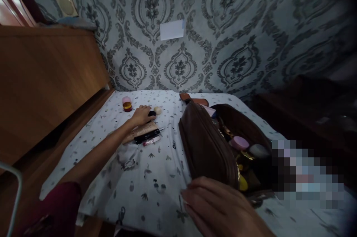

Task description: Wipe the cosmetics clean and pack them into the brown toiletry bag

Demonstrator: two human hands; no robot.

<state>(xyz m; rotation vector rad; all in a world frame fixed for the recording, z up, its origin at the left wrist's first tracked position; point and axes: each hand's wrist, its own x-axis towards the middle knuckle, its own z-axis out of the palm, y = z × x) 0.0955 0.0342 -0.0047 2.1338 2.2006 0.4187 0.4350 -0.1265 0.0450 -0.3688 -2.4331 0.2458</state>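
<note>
On the far left part of the white patterned sheet (161, 159), my left hand (142, 115) has its fingers around a small round black container (152, 113). A cream-coloured round item (157, 110) lies just beyond it. Below that hand are a tan flat packet (143, 130), a black tube (146, 136) and a pink lip gloss tube (151, 140). My right hand (216, 201) is at the near end of an unzipped brown bag (203, 144), fingers drawn together; anything in them is hidden. Inside the bag are a pink round item (239, 143), a grey rounded item (259, 151) and yellow items (243, 183).
A pink and red jar (127, 105) stands at the far left of the sheet. An orange-brown case (199, 101) lies behind the bag. Wooden furniture (50, 88) borders the left, the patterned wall (178, 62) the back. A crumpled pale cloth (128, 155) lies near my left forearm.
</note>
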